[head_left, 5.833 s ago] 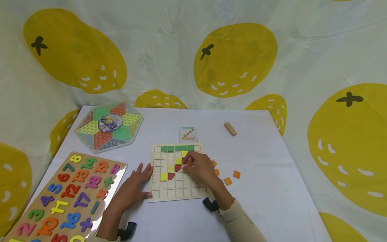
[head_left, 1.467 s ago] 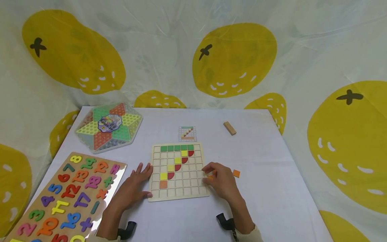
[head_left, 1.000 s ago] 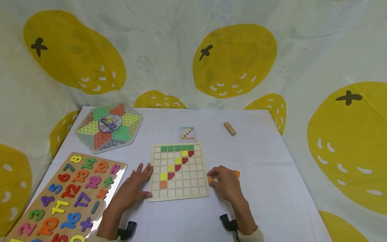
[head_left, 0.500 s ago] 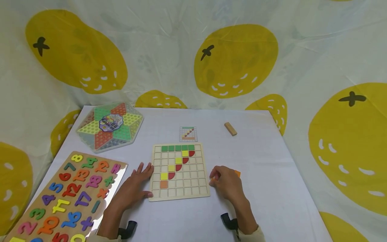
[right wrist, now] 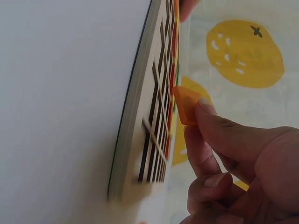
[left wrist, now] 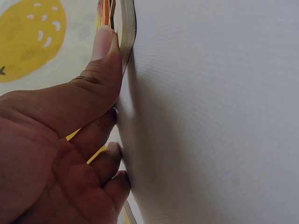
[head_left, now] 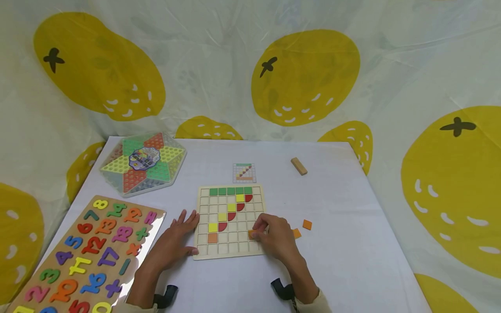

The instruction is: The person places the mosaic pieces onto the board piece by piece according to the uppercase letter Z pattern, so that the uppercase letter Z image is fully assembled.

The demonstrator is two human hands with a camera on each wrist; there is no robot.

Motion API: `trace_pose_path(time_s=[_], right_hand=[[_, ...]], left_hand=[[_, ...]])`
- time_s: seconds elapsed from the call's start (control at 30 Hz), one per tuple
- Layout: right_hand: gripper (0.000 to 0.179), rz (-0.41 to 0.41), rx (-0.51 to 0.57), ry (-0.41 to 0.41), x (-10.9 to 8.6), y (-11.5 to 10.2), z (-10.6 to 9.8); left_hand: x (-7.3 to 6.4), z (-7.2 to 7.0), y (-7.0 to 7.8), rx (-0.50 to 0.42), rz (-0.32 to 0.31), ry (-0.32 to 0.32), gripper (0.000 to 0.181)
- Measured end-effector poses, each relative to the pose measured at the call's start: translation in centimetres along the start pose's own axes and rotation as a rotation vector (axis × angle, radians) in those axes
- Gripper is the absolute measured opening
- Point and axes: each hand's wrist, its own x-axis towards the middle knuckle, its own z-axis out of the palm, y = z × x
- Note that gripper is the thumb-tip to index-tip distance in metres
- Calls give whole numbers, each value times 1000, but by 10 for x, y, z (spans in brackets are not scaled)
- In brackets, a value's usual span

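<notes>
A wooden grid board (head_left: 203, 250) lies mid-table, with a row of green squares (head_left: 231, 191) at its far side. Yellow squares (head_left: 232, 208) and red quarter-circles (head_left: 232, 216) step diagonally across it. One orange square (head_left: 212, 238) sits in a cell near the lower left. My right hand (head_left: 279, 237) pinches another orange square tile (right wrist: 188, 105) between thumb and fingers, over the board's right part. My left hand (head_left: 172, 243) rests at the board's left edge, fingers spread, the thumb (left wrist: 103, 46) touching the corner.
Loose orange tiles (head_left: 307, 224) lie right of the board. Behind it is a small pattern card (head_left: 244, 173), with a wooden block (head_left: 299, 166) farther right. A number puzzle board (head_left: 88, 256) and a hexagonal star-pattern game board (head_left: 144, 163) occupy the left side.
One orange square came to lie on the board after the earliest frame, and the last red piece was set. My right hand picked up another orange tile and moved left over the board.
</notes>
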Motion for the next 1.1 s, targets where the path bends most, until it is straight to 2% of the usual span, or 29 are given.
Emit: trace_pose_path(time_s=[0.4,0.83,1.1], right_hand=[[20,-29,59,-53,9,-31,30],[17,-41,-35,-73,14,-46,54],[17,-59,-72,-97,13,-51,58]], left_hand=[[1,0,1,-2,-10,-10,107],[1,-1,0,-8,10,-8,105],[1,-1,-1,-17,6,-11,104]])
